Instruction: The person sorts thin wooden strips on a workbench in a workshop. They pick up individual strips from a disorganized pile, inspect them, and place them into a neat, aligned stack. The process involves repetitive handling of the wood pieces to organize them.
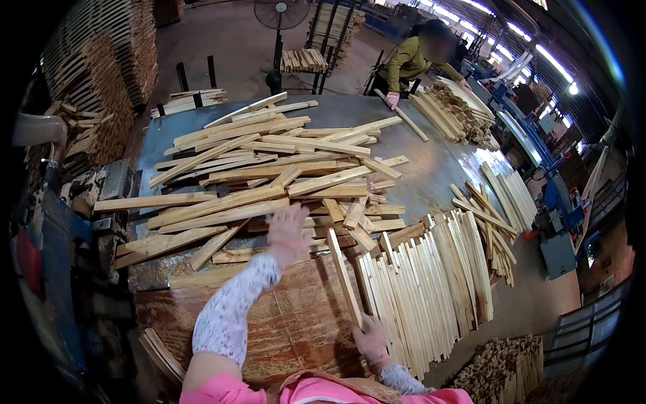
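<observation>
My left hand (289, 236), in a pale pink glove, reaches over the near edge of a loose heap of wooden strips (262, 192). Its fingers are stretched out against the strips and grip none of them. My right hand (373, 343), also gloved, has its fingers closed on the near end of a single wooden strip (344, 276). That strip slants away from me, its far end by the heap. Just right of it lies a row of strips (420, 296) laid side by side. The brown board (269, 323) beneath my arms is stained and scuffed.
Across the metal table (431, 161), a person (407, 64) in an olive top holds a strip beside a stack of strips (454, 111). Crossed strips (488, 225) lie at the right. Machinery (108, 195) borders the left side. Tall wood stacks (101, 87) and a fan (281, 10) stand behind.
</observation>
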Available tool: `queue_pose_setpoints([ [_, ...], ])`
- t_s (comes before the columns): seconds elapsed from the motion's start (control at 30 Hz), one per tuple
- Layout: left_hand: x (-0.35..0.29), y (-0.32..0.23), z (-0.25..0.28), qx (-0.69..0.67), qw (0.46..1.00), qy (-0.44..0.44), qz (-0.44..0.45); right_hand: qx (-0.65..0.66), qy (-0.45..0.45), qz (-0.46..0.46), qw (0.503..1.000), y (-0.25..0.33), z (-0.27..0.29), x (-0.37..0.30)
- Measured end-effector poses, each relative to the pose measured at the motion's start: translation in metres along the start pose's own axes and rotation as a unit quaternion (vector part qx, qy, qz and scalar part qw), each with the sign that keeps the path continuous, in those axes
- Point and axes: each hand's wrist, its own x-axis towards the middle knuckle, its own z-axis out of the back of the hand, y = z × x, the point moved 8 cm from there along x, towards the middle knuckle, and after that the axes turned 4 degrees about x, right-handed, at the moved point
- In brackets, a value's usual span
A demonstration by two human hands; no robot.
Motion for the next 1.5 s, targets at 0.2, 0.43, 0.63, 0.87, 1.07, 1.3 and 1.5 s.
queue_pose_setpoints([
  [0.2, 0.105, 0.053, -0.075, 0.273, 0.954, 0.119, 0.028, -0.274, -0.079, 0.084, 0.955, -0.065, 0.012, -0.046],
  [0.43, 0.085, 0.045, -0.06, 0.302, 0.947, 0.108, -0.003, -0.256, -0.098, 0.121, 0.954, -0.06, 0.014, -0.047],
  [0.63, -0.019, -0.048, 0.01, 0.029, 0.948, 0.313, 0.059, -0.019, -0.042, 0.082, 0.996, 0.001, 0.018, 0.003],
  [0.87, -0.163, -0.089, -0.037, -0.477, 0.801, 0.293, 0.212, 0.434, 0.079, -0.064, 0.895, 0.057, -0.043, 0.103],
  [1.07, -0.246, -0.157, -0.023, -0.412, 0.723, 0.544, 0.108, 0.419, 0.084, -0.167, 0.888, 0.027, -0.047, 0.07],
  [1.3, -0.233, -0.119, -0.074, -0.493, 0.824, 0.278, 0.001, 0.287, 0.105, -0.042, 0.951, 0.015, -0.027, 0.024],
  [1.5, -0.079, 0.084, -0.089, -0.735, 0.452, -0.016, 0.505, -0.153, -0.108, 0.132, 0.973, -0.036, 0.002, -0.088],
])
